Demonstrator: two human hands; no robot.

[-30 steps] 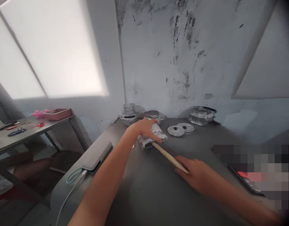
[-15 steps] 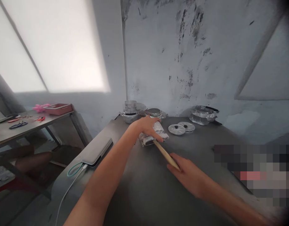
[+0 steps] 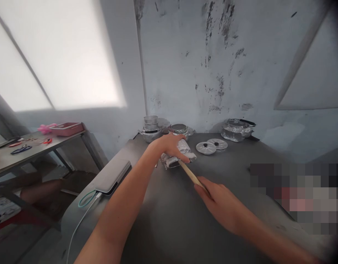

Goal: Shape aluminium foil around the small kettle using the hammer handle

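My left hand (image 3: 173, 145) reaches over a crumpled, silvery foil-like bundle (image 3: 184, 146), its fingers and thumb spread around the top and near side. The hand covers much of the bundle, so its exact kind is unclear. My right hand (image 3: 220, 198) is closed around a pale wooden stick (image 3: 190, 173), which slants up and left. The stick's far end meets the bundle beside my left thumb; its tip is hidden there. Two round metal lids with black knobs lie just right of the bundle, the nearer lid (image 3: 204, 148) overlapping the other (image 3: 221, 144).
Along the wall stand a metal pot with a perforated insert (image 3: 151, 128), a round metal vessel (image 3: 182, 130) and a foil-covered pot (image 3: 236, 131). A power bank (image 3: 112, 176) with a cable lies left on the table (image 3: 163, 220). A side table holds a pink tray (image 3: 66, 129).
The view has shifted slightly. Both hands keep their hold, and the stick and bundle stay in nearly the same position relative to each other.
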